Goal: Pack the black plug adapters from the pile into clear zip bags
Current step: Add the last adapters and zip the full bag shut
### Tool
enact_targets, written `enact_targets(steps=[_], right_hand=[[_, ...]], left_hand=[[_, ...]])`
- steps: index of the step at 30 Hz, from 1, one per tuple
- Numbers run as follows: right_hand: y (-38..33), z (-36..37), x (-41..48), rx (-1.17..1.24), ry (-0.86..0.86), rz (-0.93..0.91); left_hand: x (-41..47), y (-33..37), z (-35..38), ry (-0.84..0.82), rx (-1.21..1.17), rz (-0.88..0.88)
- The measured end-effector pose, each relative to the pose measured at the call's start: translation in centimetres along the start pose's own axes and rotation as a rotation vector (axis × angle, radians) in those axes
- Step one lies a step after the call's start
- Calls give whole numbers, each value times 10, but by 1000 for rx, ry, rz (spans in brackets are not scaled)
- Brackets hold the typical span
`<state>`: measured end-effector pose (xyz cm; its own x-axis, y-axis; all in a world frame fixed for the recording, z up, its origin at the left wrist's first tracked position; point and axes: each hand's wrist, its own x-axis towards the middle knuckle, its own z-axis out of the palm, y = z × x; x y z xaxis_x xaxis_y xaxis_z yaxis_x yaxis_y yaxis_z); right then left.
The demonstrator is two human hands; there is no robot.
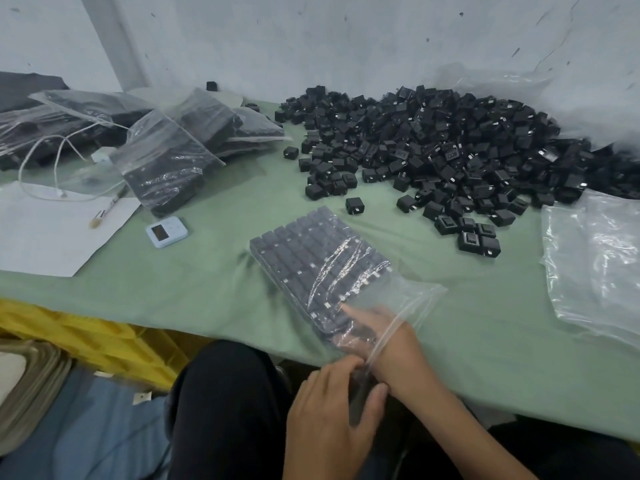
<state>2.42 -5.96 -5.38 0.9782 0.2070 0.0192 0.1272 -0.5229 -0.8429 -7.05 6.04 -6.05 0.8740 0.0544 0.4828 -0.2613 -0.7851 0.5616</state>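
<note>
Zip bag (322,268) has right hand (384,341) inside, fingers (356,313) straight; left hand (332,407) pinches its mouth.

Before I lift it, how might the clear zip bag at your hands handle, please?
Probably heavy: the clear zip bag holds tight rows of black plug adapters. Likely to sag, being thin film. Its mouth looks open, so pieces might spill.

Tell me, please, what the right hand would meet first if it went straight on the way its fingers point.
The right hand, inside the clear zip bag, would probably first meet the packed black plug adapters, which look very close ahead.
</note>
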Motion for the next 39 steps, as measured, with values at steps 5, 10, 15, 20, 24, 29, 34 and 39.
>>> enact_targets(steps=[5,10,15,20,24,29,34,39], right_hand=[[-4,-1,2,137,-57,-3],[-2,-4,0,-208,-24,-65],[-13,-1,-3,-20,8,-39],[-26,-4,-6,-63,-26,-67],[-32,-26,-17,182,-214,-45],[-13,-119,-26,261,-444,101],[19,-191,57,-302,297,109],[70,-196,116,-973,127,235]], left_hand=[[9,-10,-3,21,-96,108],[16,-28,-16,-159,-152,147],[69,-44,-18,43,-58,-2],[97,-64,6,-216,103,-210],[95,-70,15,-199,89,-241],[95,-71,16,-193,51,-247],[95,-67,13,-206,54,-248],[94,-69,14,-207,50,-251]])
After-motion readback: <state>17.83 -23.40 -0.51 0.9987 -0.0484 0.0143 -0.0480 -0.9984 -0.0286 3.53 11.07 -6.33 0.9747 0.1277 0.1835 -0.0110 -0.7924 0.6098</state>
